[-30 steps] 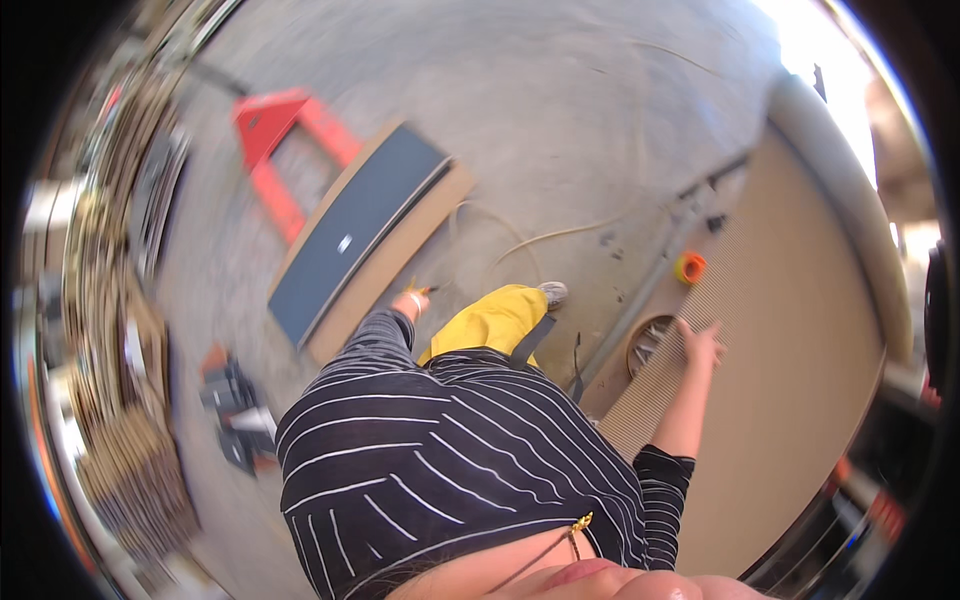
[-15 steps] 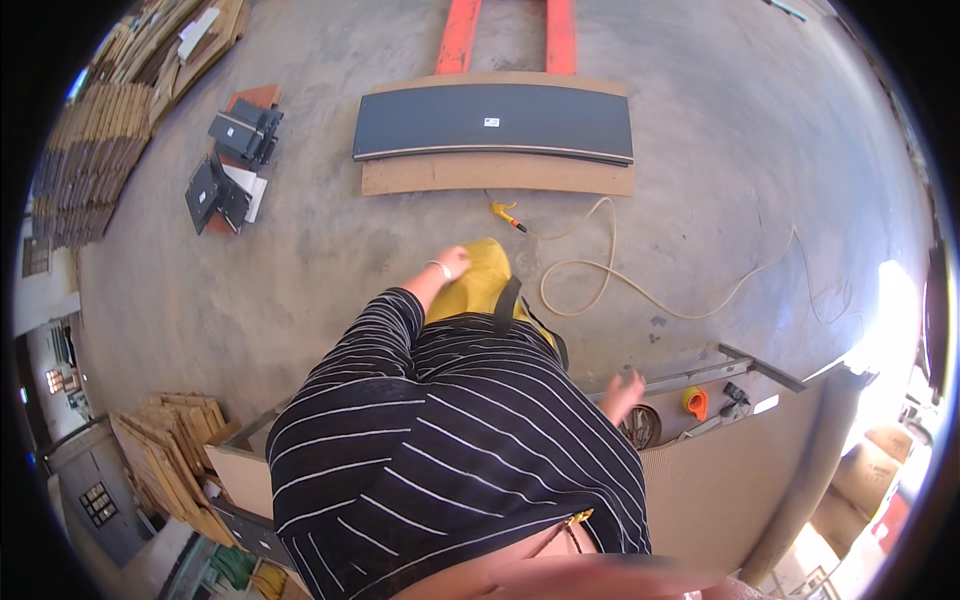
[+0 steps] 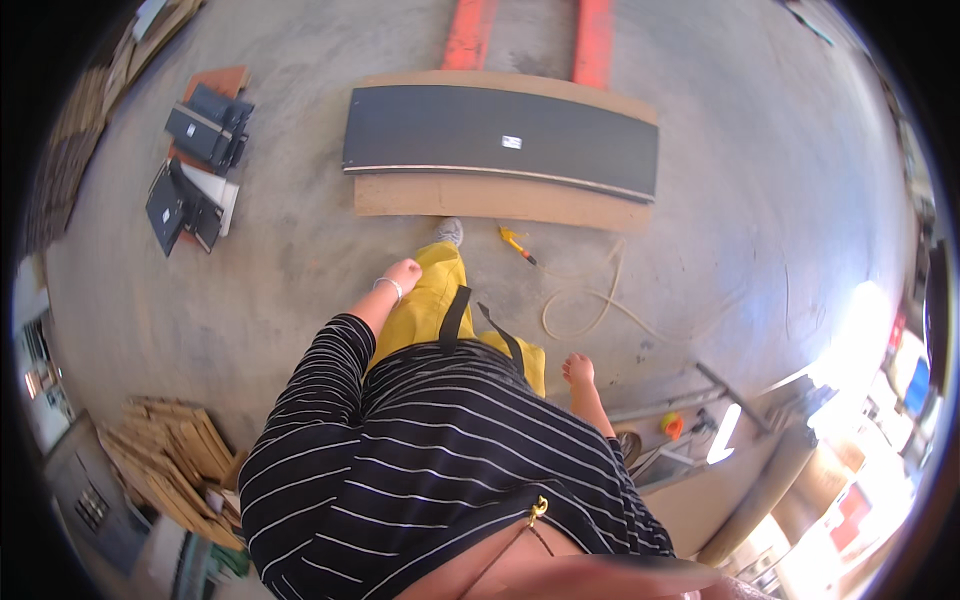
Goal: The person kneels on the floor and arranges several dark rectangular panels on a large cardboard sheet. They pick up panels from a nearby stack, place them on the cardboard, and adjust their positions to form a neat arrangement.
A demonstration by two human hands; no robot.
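My left hand, with a pale band at its wrist, hangs beside my yellow trousers, its fingers curled closed and nothing showing in them. On the other side my right hand hangs free of my body, fingers curled in, also without a visible object. Ahead, a stack of long dark grey panels with a small white label lies on a cardboard sheet. A yellow air blow gun rests on the floor between the panels and my right hand, joined to a pale looped hose.
Two red forks reach in from the far side to the panels. Dark metal parts lie in piles on the left floor. Stacked cardboard stands behind left; a bench-like frame with an orange tape roll is behind right.
I have stepped forward, a grey shoe now showing near the cardboard. My left hand has swung left, and my right hand has come forward. The view has turned slightly.
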